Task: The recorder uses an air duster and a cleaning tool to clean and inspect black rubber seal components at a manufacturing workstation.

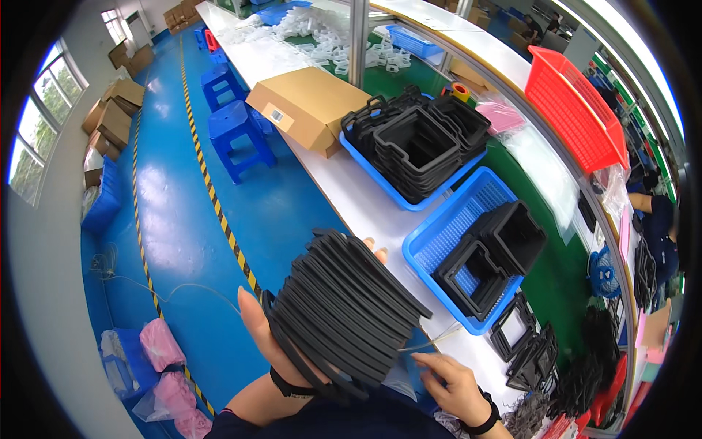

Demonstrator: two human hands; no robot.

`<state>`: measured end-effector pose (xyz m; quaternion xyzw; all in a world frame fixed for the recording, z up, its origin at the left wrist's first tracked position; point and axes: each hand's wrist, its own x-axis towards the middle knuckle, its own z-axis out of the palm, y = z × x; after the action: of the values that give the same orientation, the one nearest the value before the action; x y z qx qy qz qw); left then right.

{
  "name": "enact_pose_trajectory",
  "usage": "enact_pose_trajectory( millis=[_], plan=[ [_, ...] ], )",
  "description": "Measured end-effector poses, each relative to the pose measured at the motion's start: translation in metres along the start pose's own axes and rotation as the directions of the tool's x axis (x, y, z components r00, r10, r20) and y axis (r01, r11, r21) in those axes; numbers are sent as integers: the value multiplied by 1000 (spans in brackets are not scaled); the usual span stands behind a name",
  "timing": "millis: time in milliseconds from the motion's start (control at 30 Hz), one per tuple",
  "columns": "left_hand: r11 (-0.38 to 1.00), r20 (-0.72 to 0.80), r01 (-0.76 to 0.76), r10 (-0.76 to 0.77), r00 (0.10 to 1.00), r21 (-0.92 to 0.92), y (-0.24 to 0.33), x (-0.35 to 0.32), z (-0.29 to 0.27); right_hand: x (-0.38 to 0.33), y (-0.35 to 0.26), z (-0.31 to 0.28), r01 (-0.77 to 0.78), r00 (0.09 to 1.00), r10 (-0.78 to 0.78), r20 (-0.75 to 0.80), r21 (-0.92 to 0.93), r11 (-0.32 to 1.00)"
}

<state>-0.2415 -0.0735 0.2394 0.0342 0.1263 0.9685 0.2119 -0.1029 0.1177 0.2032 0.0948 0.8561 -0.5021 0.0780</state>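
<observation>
Head view: stack of black rubber frames (347,311) held up over the bench (365,208) edge.
Progress: judged midway; two blue baskets (447,234) already hold black frames, more lie loose at right.
Left hand (274,340): grasping the stack from below, fingertips showing past its top.
Right hand (447,384): released, fingers spread, touching the stack's lower corner.

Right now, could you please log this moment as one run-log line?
left hand: holds stack of black frames | right hand: at stack's lower edge, grip unclear | nearest: blue basket on white bench
</observation>
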Motion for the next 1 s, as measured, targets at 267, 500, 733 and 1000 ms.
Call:
enact_pose_trajectory(
  millis=[267,500,733,1000],
  plan=[
    [977,148,206,-212,966,53,23,-29,25,-94,251,41,-347,937,342,-75,-61,936],
    [711,71,616,-673,737,339,25,-32,-43,-31,88,-53,-205,867,427,-256,599,774],
    [488,107,734,-858,502,473,16,-34,-124,31,46,0,-536,844,41,535,839,96],
    [428,344,721,-898,273,544,4,-25,-151,44,65,62,-549,834,-116,539,794,-260]
  ],
)
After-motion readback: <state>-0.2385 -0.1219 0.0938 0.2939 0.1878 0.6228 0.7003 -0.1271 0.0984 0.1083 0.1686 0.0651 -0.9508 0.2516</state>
